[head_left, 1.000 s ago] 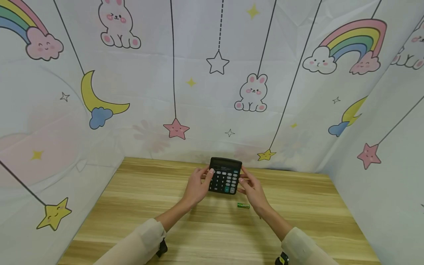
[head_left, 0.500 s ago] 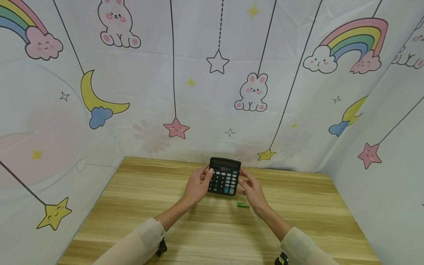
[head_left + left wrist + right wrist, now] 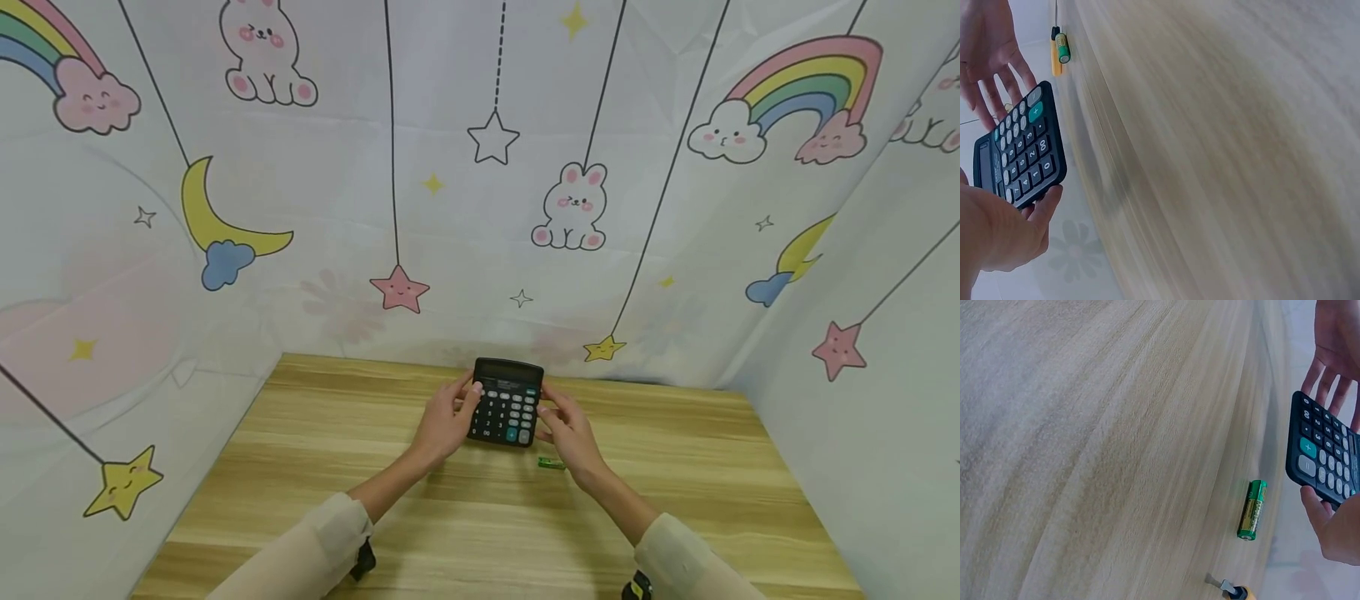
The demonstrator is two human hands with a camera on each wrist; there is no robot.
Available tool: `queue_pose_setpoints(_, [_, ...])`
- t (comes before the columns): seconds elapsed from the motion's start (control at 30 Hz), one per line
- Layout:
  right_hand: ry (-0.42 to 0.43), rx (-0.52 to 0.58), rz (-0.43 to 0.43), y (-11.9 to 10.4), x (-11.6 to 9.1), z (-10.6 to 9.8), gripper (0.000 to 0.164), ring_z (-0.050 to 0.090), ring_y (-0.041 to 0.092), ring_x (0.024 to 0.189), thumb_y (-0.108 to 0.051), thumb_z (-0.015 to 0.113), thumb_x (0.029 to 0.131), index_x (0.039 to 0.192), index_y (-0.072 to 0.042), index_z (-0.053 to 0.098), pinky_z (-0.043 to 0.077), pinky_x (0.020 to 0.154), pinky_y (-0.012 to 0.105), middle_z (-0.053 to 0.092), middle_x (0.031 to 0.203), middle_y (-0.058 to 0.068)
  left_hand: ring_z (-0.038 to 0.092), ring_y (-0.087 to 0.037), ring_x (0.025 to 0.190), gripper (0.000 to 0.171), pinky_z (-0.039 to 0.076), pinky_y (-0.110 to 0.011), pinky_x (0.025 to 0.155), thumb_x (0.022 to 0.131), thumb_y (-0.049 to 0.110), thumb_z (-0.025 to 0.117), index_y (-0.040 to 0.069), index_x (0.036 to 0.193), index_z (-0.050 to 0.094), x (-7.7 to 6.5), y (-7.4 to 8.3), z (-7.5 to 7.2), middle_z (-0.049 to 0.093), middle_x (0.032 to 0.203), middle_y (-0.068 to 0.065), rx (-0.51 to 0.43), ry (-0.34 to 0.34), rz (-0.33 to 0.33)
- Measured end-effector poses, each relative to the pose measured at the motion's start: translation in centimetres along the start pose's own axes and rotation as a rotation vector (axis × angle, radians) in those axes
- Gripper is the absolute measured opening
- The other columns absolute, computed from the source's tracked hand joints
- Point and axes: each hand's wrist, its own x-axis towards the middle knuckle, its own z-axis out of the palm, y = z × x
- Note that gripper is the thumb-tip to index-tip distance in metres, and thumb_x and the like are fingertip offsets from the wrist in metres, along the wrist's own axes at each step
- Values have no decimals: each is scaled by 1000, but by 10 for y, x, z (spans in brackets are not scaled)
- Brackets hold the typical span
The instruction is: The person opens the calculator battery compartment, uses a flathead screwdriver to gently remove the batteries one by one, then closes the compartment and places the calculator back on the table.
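A black calculator [image 3: 507, 408] is held between both hands near the back of the wooden table, its keys and display facing me. My left hand [image 3: 446, 423] grips its left side, thumb on the front and fingers behind. On the opposite side, my right hand [image 3: 572, 433] holds the right edge; the left wrist view shows that hand's fingers reaching behind the calculator. Just below the calculator's lower right corner, a green battery [image 3: 551, 463] lies on the table, beside the right hand. The calculator's back is hidden.
A screwdriver with a yellow-orange handle [image 3: 1239, 592] lies near the battery in the wrist views; in the head view the right arm seems to cover it. Cloth walls with printed rabbits and stars [image 3: 495, 250] enclose the table [image 3: 480, 533] at the back and sides.
The calculator has shifted slightly left and its lower edge has come a little closer to me. Both hands keep hold of it. The battery stays where it was.
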Motion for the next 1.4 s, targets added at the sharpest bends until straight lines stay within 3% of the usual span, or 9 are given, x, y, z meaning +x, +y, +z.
queue_pose_setpoints(0.2, [-5,-15,8,-2,-1,1,51,53,40,127,-14,54,112,161,-6,45,56,99,58,47,151,20,73,-32,109,62,60,-48,92,112,55,44,16,161,48,0,-1,0,66,116,-12,8,-19,-24])
queue_pose_setpoints(0.43, [-18,1,49,-1,-2,4,48,56,39,127,-14,54,112,158,-3,49,56,99,58,48,154,21,74,-31,104,65,60,-50,89,113,54,44,8,159,50,-2,-3,-2,72,113,-13,7,-30,-28])
queue_pose_setpoints(0.73, [-35,4,105,5,-5,6,47,58,41,128,-12,52,113,156,4,47,57,98,56,47,155,25,69,-26,100,68,58,-46,83,112,56,43,6,157,51,-4,-7,-2,72,113,-12,49,-59,-83])
queue_pose_setpoints(1.03, [-44,11,139,10,-7,7,48,58,39,131,-15,54,113,155,5,48,59,96,49,49,156,25,69,-27,102,68,57,-50,88,112,54,44,1,155,53,-5,-8,-4,73,113,-14,74,-81,-134])
queue_pose_setpoints(1.4, [-85,11,161,8,-10,11,53,47,45,143,-15,52,114,159,10,38,58,98,53,39,163,29,69,-26,98,67,57,-48,87,113,52,43,0,153,54,-8,-10,-8,75,113,-15,107,-115,-183])
